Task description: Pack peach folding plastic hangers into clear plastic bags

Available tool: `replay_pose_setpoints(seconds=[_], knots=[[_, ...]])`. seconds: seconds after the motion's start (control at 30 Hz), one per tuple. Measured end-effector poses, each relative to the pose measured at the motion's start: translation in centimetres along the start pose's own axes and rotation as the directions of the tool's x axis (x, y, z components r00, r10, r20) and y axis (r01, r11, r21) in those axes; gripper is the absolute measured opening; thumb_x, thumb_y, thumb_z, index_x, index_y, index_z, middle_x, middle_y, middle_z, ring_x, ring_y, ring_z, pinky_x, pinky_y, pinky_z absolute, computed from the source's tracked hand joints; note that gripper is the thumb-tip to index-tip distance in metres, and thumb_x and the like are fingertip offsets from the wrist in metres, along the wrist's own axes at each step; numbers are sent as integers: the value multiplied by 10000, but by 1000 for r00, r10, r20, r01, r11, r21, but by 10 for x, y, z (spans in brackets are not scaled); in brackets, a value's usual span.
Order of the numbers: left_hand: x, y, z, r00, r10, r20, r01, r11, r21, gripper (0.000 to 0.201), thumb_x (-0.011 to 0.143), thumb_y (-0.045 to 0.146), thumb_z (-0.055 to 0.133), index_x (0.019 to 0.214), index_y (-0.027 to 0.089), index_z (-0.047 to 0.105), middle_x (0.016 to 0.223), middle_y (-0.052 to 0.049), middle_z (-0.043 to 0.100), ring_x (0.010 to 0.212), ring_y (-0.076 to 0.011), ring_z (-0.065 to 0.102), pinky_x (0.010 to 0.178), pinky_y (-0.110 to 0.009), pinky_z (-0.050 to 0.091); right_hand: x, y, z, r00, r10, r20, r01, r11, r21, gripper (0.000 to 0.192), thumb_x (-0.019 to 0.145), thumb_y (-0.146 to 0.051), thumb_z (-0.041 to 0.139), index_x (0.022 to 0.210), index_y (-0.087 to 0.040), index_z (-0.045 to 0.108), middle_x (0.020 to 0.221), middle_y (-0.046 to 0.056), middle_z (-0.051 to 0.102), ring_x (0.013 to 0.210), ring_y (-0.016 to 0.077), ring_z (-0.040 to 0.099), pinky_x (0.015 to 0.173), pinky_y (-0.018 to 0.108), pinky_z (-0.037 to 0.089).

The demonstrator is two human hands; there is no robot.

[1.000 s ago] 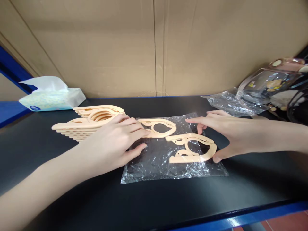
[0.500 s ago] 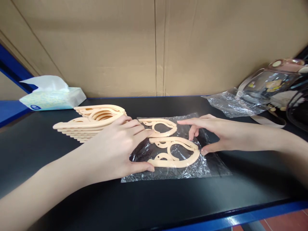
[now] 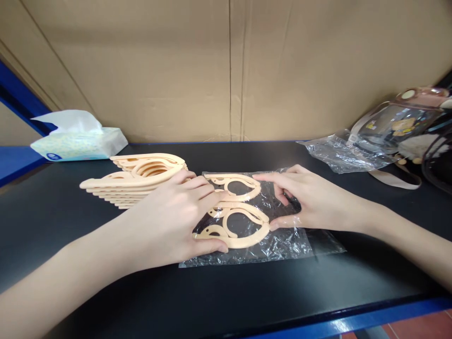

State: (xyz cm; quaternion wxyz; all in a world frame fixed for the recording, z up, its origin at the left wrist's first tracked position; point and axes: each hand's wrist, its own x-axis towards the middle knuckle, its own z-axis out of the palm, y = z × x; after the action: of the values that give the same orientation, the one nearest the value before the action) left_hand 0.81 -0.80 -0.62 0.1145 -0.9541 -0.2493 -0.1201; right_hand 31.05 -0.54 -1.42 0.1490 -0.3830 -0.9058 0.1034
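Lying flat on the black table (image 3: 106, 282), a clear plastic bag (image 3: 282, 242) carries two peach plastic pieces; whether they sit inside it or on top cannot be told. The left hand (image 3: 169, 221), fingers spread, steadies the near piece (image 3: 235, 228) at its left end. The right hand (image 3: 307, 200) pinches its right end between thumb and forefinger, apparently aligning it just beside the far piece (image 3: 235, 186). Left of the bag: a stack of like pieces (image 3: 130, 181). Farther back: a tissue pack (image 3: 79, 139), crumpled plastic (image 3: 339, 153), cardboard wall (image 3: 226, 66).
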Motion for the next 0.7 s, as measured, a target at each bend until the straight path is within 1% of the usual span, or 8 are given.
replay_pose_setpoints(seconds=[0.13, 0.27, 0.33, 0.4, 0.47, 0.6, 0.67, 0.7], knots=[[1, -1, -2, 1000, 3, 11, -3, 1000, 17, 630, 861, 636, 782, 1234, 132, 722, 1082, -140, 757, 929, -338, 670, 855, -468, 471, 1, -3, 1, 998, -44, -36, 40, 993, -108, 899, 878, -805, 595, 1495, -151, 570, 718, 18, 654, 734, 266, 619, 821, 428, 432], [2, 2, -4, 1000, 25, 15, -25, 1000, 14, 645, 841, 623, 811, 1216, 102, 740, 1055, -153, 767, 908, -348, 682, 833, -478, 477, -2, 4, -5, 1000, -6, -1, 6, 984, -178, 935, 857, -768, 663, 1544, -152, 509, 756, 18, 671, 761, 267, 622, 800, 406, 441], [2, 5, -4, 999, 40, 10, -40, 999, 23, 657, 854, 623, 801, 1219, 81, 737, 1058, -165, 771, 922, -356, 685, 846, -489, 478, -5, 12, -11, 999, 35, 14, -32, 981, -190, 848, 898, -657, 686, 1564, -175, 477, 757, -1, 666, 736, 243, 605, 777, 380, 444], [2, 6, -4, 999, 44, 7, -45, 998, 35, 670, 880, 648, 763, 1202, 61, 738, 1060, -182, 771, 934, -366, 685, 856, -503, 478, -7, 20, -17, 996, 84, -14, -85, 971, -222, 699, 953, -508, 644, 1549, -176, 491, 746, -4, 659, 719, 231, 584, 738, 356, 440], [2, 4, -8, 999, 33, 5, -33, 999, 25, 694, 914, 684, 700, 1210, 58, 734, 1096, -191, 764, 956, -371, 683, 871, -509, 478, -8, 26, -22, 990, 129, -51, -137, 957, -256, 598, 972, -413, 587, 1512, -162, 529, 729, 1, 659, 708, 228, 572, 712, 349, 436], [0, -13, -26, 999, -34, -24, 34, 999, -22, 663, 995, 714, 549, 1323, 152, 676, 1201, -124, 727, 1022, -328, 659, 878, -450, 473, -6, 30, -25, 984, 160, -73, -174, 949, -262, 548, 974, -390, 555, 1469, -154, 563, 720, 1, 677, 703, 225, 591, 713, 360, 453], [-6, -28, -38, 994, -100, -38, 99, 995, -12, 625, 1010, 716, 527, 1377, 220, 624, 1276, -76, 682, 1095, -298, 623, 905, -409, 463, -5, 29, -25, 985, 159, -69, -171, 953, -249, 543, 978, -399, 557, 1465, -159, 565, 721, -1, 690, 709, 226, 607, 721, 367, 466], [-11, -36, -43, 990, -138, -36, 138, 990, -5, 647, 997, 739, 530, 1416, 249, 588, 1334, -58, 651, 1149, -293, 600, 946, -406, 457, -5, 28, -25, 985, 157, -65, -169, 955, -243, 539, 980, -407, 558, 1461, -163, 568, 723, -2, 697, 714, 227, 615, 727, 371, 473]])
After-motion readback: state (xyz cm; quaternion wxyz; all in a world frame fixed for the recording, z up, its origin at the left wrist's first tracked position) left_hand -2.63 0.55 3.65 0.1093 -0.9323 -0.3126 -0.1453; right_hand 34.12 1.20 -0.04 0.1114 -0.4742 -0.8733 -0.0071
